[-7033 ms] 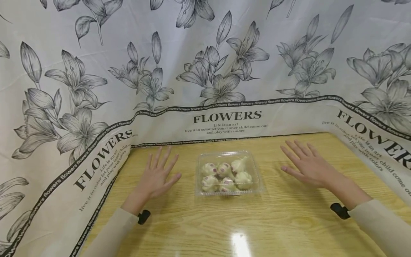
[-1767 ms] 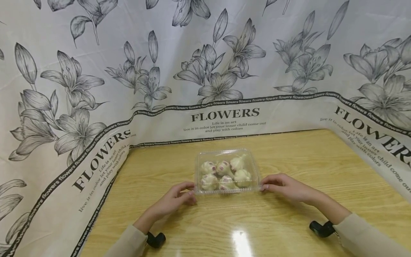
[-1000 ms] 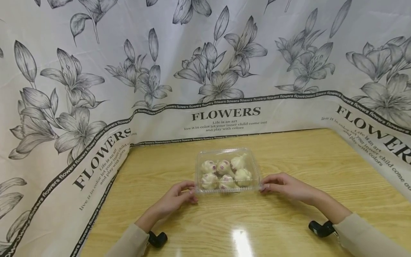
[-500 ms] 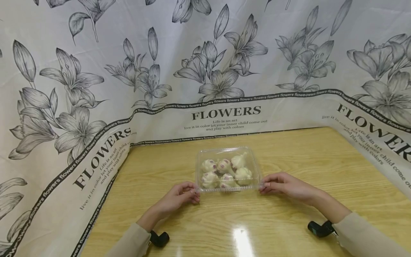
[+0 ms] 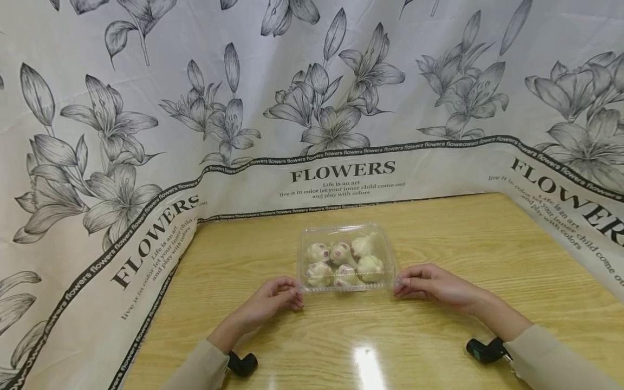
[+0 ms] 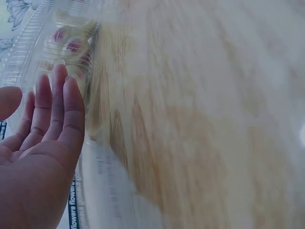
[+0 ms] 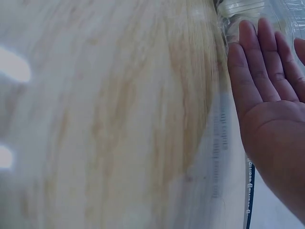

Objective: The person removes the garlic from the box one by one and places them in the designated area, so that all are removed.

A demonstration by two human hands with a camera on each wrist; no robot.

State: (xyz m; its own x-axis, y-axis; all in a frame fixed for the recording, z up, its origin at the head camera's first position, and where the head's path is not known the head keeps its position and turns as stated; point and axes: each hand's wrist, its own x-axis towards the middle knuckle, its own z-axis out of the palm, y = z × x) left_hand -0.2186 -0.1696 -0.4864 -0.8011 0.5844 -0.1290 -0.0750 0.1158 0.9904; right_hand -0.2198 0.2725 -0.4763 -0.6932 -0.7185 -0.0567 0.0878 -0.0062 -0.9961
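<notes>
A clear plastic box (image 5: pixel 336 232) (image 6: pixel 25 55) (image 7: pixel 242 6) with a ribbed rim stands on the wooden table, its lid down over several whitish, purple-marked garlic-like bulbs (image 5: pixel 370 268) (image 6: pixel 74 46). At its near left corner, my left hand (image 5: pixel 273 301) (image 6: pixel 40 152) pinches the rim between thumb and bent fingers. The near right corner is pinched likewise by my right hand (image 5: pixel 436 286) (image 7: pixel 276 117). Both wrist views show the palms, with fingertips against the box; the exact thumb contact is hard to see there.
Light wood tabletop (image 5: pixel 336 341) surrounds the box, with bright reflections near the front. A white cloth (image 5: pixel 341 124) printed with grey flowers and lettering hangs behind the table and along both sides. Black wrist devices (image 5: pixel 242 364) sit below the cuffs.
Seven seconds ago both hands lay flat with spread fingers on either side of the box. They have since come in to its near corners. Over the last second they hardly moved.
</notes>
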